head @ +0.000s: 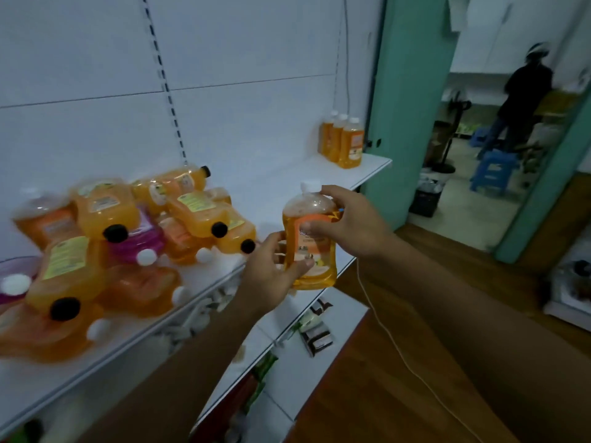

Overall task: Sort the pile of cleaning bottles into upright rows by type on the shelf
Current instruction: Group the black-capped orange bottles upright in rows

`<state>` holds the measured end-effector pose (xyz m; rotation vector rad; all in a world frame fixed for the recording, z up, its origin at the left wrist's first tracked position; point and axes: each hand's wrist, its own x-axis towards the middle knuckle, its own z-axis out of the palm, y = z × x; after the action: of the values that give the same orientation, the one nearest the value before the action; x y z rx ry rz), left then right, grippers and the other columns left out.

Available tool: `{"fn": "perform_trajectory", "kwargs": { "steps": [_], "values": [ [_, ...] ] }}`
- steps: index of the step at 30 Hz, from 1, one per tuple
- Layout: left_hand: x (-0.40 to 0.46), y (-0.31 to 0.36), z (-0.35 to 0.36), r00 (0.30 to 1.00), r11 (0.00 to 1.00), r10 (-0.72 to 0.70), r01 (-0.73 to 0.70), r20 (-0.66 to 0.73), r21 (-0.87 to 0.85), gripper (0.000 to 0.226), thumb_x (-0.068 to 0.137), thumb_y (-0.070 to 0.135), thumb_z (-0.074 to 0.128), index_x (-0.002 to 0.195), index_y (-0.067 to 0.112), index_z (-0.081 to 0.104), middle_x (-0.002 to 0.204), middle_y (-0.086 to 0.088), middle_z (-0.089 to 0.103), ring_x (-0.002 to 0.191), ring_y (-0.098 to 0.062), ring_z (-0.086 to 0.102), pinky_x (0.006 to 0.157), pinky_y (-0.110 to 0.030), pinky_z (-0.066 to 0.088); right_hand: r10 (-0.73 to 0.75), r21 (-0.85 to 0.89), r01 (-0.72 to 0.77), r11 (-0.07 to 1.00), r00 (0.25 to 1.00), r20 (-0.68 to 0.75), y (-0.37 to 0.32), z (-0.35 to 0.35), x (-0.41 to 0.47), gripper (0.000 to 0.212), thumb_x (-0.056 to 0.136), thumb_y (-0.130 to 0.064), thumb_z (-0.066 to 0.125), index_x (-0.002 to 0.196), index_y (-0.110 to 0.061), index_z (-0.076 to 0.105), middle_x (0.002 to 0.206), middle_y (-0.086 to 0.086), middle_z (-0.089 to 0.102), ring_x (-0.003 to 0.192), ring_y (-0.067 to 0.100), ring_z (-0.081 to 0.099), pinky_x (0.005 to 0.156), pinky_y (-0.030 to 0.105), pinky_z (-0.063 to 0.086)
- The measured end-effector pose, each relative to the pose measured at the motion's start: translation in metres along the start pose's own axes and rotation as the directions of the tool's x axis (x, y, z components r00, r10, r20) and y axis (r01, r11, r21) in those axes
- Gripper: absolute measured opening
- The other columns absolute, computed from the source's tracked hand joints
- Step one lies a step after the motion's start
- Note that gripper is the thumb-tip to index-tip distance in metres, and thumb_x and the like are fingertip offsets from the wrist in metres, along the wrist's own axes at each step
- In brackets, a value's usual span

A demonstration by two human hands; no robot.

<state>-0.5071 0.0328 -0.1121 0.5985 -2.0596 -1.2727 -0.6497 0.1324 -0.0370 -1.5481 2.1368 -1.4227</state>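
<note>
White metal shelf (pixel 367 169) w/ white back panel, green door frame to the right. Both hands grip one clear plastic bottle of orange liquid w/ white cap (pixel 311 247), upright, over shelf's front edge: left hand (pixel 271 273) curled low on its side, right hand (pixel 348 219) up near shoulder. Risk: jumbled pile of orange and purple bottles (pixel 128 244) sits just beside left hand; a bump could prob roll some off. Row of three upright orange bottles (pixel 343 140) stands at far end.

Pile of bottles (pixel 105 251) blurred (labels unreadable), purple bottle (pixel 12 276) cut off at left edge
</note>
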Motion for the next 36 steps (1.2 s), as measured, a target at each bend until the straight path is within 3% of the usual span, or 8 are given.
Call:
{"fn": "perform_trajectory", "kwargs": {
  "steps": [2, 6, 10, 14, 21, 25, 31, 36],
  "values": [
    [0.028, -0.001, 0.031, 1.000, 1.000, -0.007, 0.007, 0.016, 0.000, 0.051, 0.079, 0.031, 0.078, 0.123, 0.021, 0.055, 0.111, 0.004, 0.067, 0.100, -0.014, 0.064, 0.087, -0.038, 0.056, 0.035, 0.002, -0.035, 0.999, 0.999, -0.013, 0.030, -0.021, 0.014, 0.052, 0.074, -0.032, 0.082, 0.119, -0.025, 0.058, 0.102, -0.010, 0.065, 0.090, 0.007, 0.064, 0.074, 0.017, 0.053],
    [0.085, -0.003, 0.077, 0.998, 1.000, -0.027, 0.028, 0.063, -0.005, 0.047, 0.081, 0.028, 0.076, 0.122, 0.023, 0.054, 0.113, 0.005, 0.064, 0.103, -0.013, 0.062, 0.085, -0.029, 0.054, 0.053, -0.041, -0.055, 0.998, 0.998, -0.045, 0.083, -0.051, 0.051, 0.058, 0.074, -0.038, 0.080, 0.125, -0.026, 0.055, 0.109, -0.008, 0.064, 0.096, 0.013, 0.063, 0.084, 0.038, 0.056],
    [0.158, -0.015, 0.105, 0.996, 1.000, -0.017, 0.016, 0.088, 0.014, 0.045, 0.082, 0.027, 0.075, 0.121, 0.022, 0.053, 0.112, 0.007, 0.063, 0.098, -0.008, 0.061, 0.078, -0.015, 0.050, 0.070, -0.040, -0.074, 0.996, 0.993, -0.092, 0.124, -0.069, 0.103, 0.056, 0.079, -0.031, 0.078, 0.128, -0.026, 0.052, 0.105, -0.013, 0.057, 0.096, 0.011, 0.059, 0.084, 0.030, 0.054],
    [0.242, -0.032, 0.124, 0.995, 1.000, -0.005, 0.002, 0.098, 0.027, 0.054, 0.082, 0.029, 0.075, 0.130, 0.018, 0.051, 0.122, 0.001, 0.063, 0.108, -0.016, 0.060, 0.091, -0.032, 0.053, 0.059, -0.012, -0.061, 0.998, 0.990, -0.131, 0.164, -0.078, 0.168, 0.062, 0.079, -0.026, 0.078, 0.133, -0.029, 0.047, 0.112, -0.010, 0.060, 0.101, 0.012, 0.060, 0.086, 0.031, 0.054],
    [0.357, -0.055, 0.150, 0.996, 0.997, -0.009, 0.002, 0.094, 0.075, 0.056, 0.083, 0.033, 0.073, 0.131, 0.017, 0.049, 0.125, 0.001, 0.061, 0.110, -0.016, 0.059, 0.093, -0.030, 0.051, 0.061, -0.055, -0.068, 0.996, 0.991, -0.116, 0.221, -0.089, 0.266, 0.064, 0.080, -0.023, 0.078, 0.135, -0.028, 0.045, 0.116, -0.012, 0.057, 0.107, 0.013, 0.057, 0.096, 0.039, 0.051],
    [0.403, -0.063, 0.175, 0.994, 0.996, -0.031, 0.021, 0.108, 0.086, 0.053, 0.084, 0.031, 0.072, 0.130, 0.019, 0.048, 0.118, 0.009, 0.059, 0.106, -0.009, 0.057, 0.082, -0.015, 0.044, 0.060, -0.077, -0.069, 0.995, 0.992, -0.114, 0.259, -0.103, 0.305, 0.064, 0.080, -0.026, 0.078, 0.135, -0.027, 0.045, 0.122, -0.008, 0.059, 0.110, 0.014, 0.056, 0.096, 0.041, 0.050],
    [0.461, -0.071, 0.214, 0.998, 0.995, -0.060, 0.060, 0.001, 0.078, 0.057, 0.082, 0.026, 0.075, 0.132, 0.020, 0.048, 0.114, 0.013, 0.055, 0.101, -0.005, 0.053, 0.071, -0.004, 0.041, 0.034, -0.069, -0.040, 0.997, 0.996, -0.080, 0.306, -0.126, 0.356, 0.066, 0.080, -0.024, 0.077, 0.137, -0.026, 0.043, 0.120, -0.014, 0.052, 0.109, 0.006, 0.049, 0.093, 0.026, 0.045],
    [0.488, -0.082, 0.247, 0.988, 0.982, -0.083, 0.103, -0.130, 0.158, 0.053, 0.079, 0.030, 0.078, 0.125, 0.018, 0.055, 0.110, 0.007, 0.054, 0.102, -0.011, 0.056, 0.083, -0.017, 0.046, 0.020, -0.071, -0.018, 0.997, 1.000, 0.021, 0.344, -0.146, 0.386, 0.068, 0.080, -0.023, 0.078, 0.138, -0.023, 0.042, 0.129, -0.006, 0.053, 0.115, 0.011, 0.049, 0.097, 0.032, 0.046]
  ]
}}
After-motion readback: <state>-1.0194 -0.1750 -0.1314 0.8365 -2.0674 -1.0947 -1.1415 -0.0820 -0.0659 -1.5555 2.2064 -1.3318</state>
